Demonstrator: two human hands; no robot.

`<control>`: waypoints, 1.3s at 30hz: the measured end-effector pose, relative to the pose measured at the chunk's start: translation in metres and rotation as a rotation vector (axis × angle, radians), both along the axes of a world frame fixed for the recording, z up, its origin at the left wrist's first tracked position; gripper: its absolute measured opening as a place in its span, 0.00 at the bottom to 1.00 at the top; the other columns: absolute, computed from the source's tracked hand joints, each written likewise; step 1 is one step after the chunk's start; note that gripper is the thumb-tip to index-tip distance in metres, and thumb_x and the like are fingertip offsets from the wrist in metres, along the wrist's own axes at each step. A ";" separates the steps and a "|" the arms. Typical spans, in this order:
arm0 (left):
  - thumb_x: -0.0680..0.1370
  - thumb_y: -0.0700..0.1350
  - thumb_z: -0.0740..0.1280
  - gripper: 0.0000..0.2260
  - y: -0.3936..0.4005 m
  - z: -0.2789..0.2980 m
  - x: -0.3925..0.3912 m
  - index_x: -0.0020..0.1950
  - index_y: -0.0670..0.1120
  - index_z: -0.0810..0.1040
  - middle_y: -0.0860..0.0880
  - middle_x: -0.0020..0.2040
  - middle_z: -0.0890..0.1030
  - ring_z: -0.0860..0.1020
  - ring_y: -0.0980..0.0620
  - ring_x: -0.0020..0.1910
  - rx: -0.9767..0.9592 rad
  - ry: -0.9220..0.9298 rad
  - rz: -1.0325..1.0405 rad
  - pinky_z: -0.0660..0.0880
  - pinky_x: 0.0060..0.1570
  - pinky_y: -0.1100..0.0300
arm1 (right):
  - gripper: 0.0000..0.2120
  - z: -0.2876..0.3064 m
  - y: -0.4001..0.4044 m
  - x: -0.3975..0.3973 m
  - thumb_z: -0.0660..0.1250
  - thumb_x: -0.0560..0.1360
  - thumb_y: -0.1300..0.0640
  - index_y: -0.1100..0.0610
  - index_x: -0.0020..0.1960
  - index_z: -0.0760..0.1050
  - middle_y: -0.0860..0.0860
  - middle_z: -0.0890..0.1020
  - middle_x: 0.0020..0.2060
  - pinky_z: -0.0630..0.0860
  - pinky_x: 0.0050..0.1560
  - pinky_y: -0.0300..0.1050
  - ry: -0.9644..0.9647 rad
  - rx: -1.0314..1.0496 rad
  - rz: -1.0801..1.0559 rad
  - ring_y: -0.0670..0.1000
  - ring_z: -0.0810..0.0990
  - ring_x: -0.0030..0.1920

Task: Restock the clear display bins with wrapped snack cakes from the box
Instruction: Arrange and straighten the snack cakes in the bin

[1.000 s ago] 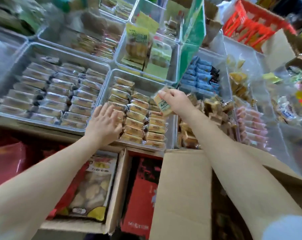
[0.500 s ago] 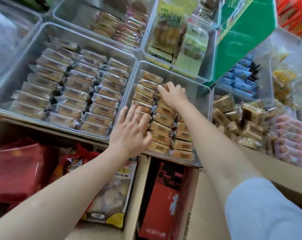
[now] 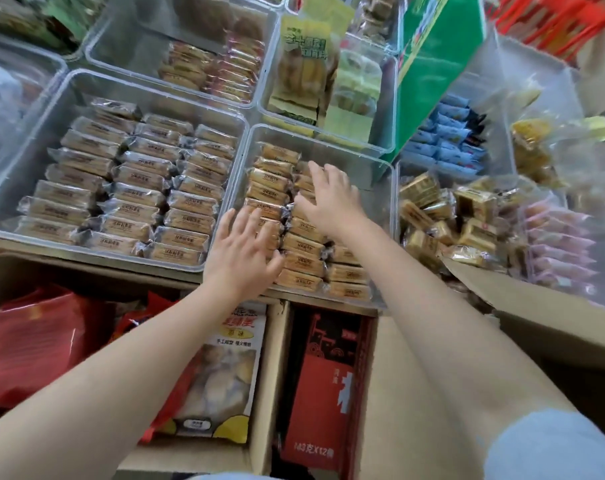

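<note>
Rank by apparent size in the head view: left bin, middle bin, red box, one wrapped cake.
1. Left bin, largest.
2. Middle bin and red box: look alike; the box is nearer the camera, so unranked.
3. Wrapped cake, smallest.

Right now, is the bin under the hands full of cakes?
Not full. The bin has rows of cakes on its left, but its right side is bare.

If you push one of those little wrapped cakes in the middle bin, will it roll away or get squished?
A wrapped cake probably slides rather than rolls: it looks flat and boxy. The shiny wrapper likely feels slippery and crinkly. It may squash if pressed hard, as cake is usually soft; the left hand and right hand rest on the rows with spread fingers.
</note>
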State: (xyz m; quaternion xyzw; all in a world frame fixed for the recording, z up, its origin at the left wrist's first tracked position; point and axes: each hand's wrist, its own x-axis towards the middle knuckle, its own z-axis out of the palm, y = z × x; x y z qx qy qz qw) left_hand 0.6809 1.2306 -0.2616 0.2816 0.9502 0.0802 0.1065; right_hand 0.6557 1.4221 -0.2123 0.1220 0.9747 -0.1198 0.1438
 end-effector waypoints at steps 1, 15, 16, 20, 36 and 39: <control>0.78 0.64 0.48 0.33 -0.001 0.000 0.000 0.80 0.49 0.62 0.45 0.81 0.59 0.50 0.47 0.82 0.006 -0.005 0.010 0.40 0.79 0.47 | 0.30 0.021 0.005 0.022 0.57 0.82 0.45 0.53 0.80 0.55 0.56 0.61 0.77 0.57 0.76 0.60 0.069 -0.038 0.021 0.57 0.58 0.77; 0.79 0.54 0.62 0.17 0.145 0.153 0.275 0.66 0.53 0.77 0.53 0.66 0.78 0.70 0.55 0.68 0.663 -0.212 -0.485 0.48 0.75 0.65 | 0.14 0.125 0.142 0.390 0.60 0.82 0.48 0.54 0.43 0.76 0.49 0.80 0.37 0.76 0.39 0.51 0.041 -0.169 -0.387 0.50 0.79 0.39; 0.80 0.54 0.63 0.16 0.153 0.150 0.285 0.65 0.52 0.78 0.52 0.63 0.80 0.74 0.53 0.67 0.601 -0.186 -0.512 0.51 0.75 0.60 | 0.13 0.112 0.153 0.402 0.59 0.82 0.48 0.53 0.45 0.77 0.49 0.81 0.40 0.76 0.40 0.50 -0.053 -0.112 -0.369 0.52 0.80 0.42; 0.81 0.54 0.64 0.15 0.169 0.134 0.299 0.64 0.51 0.80 0.51 0.57 0.85 0.82 0.49 0.58 0.315 -0.008 -0.513 0.71 0.66 0.50 | 0.16 0.038 0.201 0.433 0.62 0.81 0.50 0.56 0.64 0.77 0.54 0.80 0.57 0.74 0.47 0.47 -0.330 -0.009 -0.301 0.58 0.80 0.56; 0.80 0.53 0.65 0.14 0.167 0.134 0.298 0.61 0.50 0.82 0.54 0.50 0.85 0.81 0.51 0.54 0.267 0.073 -0.391 0.72 0.60 0.53 | 0.10 -0.129 0.252 0.470 0.65 0.79 0.60 0.57 0.60 0.79 0.52 0.81 0.53 0.76 0.40 0.38 -0.753 0.053 -0.137 0.48 0.79 0.47; 0.79 0.52 0.66 0.13 0.170 0.135 0.299 0.60 0.49 0.83 0.52 0.50 0.85 0.82 0.51 0.54 0.267 0.093 -0.378 0.72 0.60 0.53 | 0.13 -0.131 0.255 0.472 0.66 0.79 0.57 0.58 0.63 0.78 0.53 0.81 0.56 0.78 0.57 0.44 -0.614 -0.012 -0.313 0.53 0.80 0.55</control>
